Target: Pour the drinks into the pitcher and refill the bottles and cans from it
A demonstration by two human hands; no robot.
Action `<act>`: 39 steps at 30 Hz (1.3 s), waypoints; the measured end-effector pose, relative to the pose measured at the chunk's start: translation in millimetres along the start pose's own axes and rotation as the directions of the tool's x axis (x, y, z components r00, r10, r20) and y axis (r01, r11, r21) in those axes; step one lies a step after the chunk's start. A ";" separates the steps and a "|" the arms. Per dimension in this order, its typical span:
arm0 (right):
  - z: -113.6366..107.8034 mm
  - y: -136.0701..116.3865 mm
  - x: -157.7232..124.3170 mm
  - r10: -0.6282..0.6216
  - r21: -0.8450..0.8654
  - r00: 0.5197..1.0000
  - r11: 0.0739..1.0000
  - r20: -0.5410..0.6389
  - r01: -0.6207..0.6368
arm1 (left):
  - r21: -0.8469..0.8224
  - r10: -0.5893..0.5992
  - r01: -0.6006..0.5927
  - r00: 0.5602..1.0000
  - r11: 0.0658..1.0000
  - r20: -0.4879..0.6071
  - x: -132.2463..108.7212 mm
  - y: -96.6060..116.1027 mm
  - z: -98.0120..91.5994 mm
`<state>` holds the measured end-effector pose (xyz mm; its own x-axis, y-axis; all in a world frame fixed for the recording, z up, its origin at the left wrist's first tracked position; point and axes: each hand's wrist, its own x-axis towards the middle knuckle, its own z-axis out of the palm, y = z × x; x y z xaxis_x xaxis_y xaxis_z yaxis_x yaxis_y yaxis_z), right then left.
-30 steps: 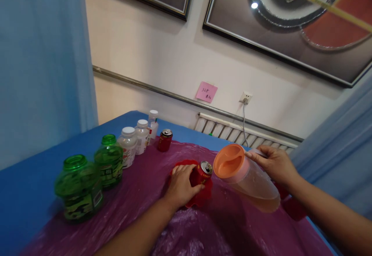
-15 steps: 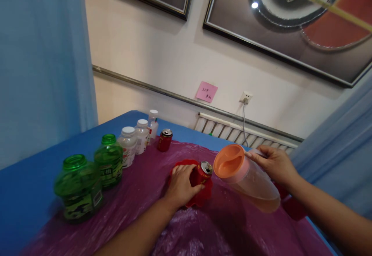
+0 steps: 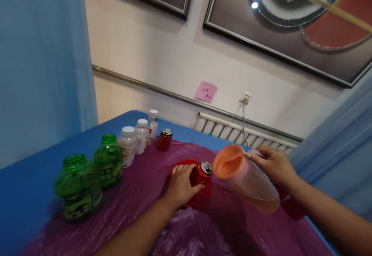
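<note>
My left hand (image 3: 181, 184) is closed around a red drink can (image 3: 204, 172), whose opened silver top faces up. Beneath the can and hand lies a red scalloped dish (image 3: 200, 198), partly hidden by them. My right hand (image 3: 276, 167) grips the handle of a clear plastic pitcher (image 3: 255, 192) with an orange lid (image 3: 229, 162). The pitcher is tilted left, its lid close beside the can's top, and brownish liquid lies along its lower side. I cannot make out a stream between the two.
On the left stand two green bottles without caps (image 3: 78, 190), several white-capped bottles (image 3: 128, 147) and another red can (image 3: 165, 140). Purple plastic sheeting (image 3: 139, 217) covers much of the blue table (image 3: 29, 155). Red objects (image 3: 293, 207) sit partly behind my right forearm. A radiator (image 3: 223, 128) lines the wall.
Almost nothing differs. The pitcher has shifted very slightly left toward the can, while my left hand and the can stay in place.
</note>
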<state>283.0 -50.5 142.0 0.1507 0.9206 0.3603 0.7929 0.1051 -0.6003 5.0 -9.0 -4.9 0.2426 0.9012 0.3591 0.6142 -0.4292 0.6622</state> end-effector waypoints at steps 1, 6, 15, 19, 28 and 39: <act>0.3 0.9 0.0 0.000 0.000 1.000 1.000 0.003 0.000 | -0.001 0.000 0.000 1.000 1.000 0.000 0.0 0.1 -0.1; 1.0 5.3 0.7 -0.012 0.004 1.000 1.000 0.022 0.012 | 0.000 -0.003 0.003 1.000 1.000 -0.004 -0.5 1.3 -0.2; 0.5 0.6 -1.3 -0.049 -0.030 0.999 0.998 0.010 0.049 | -0.001 -0.008 0.008 1.000 1.000 -0.004 -0.4 3.1 -1.0; 0.9 1.0 -1.8 -0.055 -0.024 0.998 0.998 0.008 0.055 | -0.011 -0.010 0.010 1.000 1.000 -0.004 -0.9 3.4 -1.2; 1.8 1.4 -3.0 -0.037 -0.057 0.999 0.998 0.004 0.037 | -0.015 -0.003 0.002 1.000 1.000 -0.017 -0.9 2.4 -0.3; 12.0 26.0 -4.2 0.037 0.249 0.996 0.968 -0.079 -0.016 | -0.012 -0.014 0.013 1.000 1.000 -0.010 0.0 5.0 -2.7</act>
<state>295.9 -47.1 116.3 0.2256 0.8914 0.3930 0.6184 0.1806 -0.7648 6.0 -11.3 0.2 0.2264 0.9063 0.3569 0.6085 -0.4177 0.6747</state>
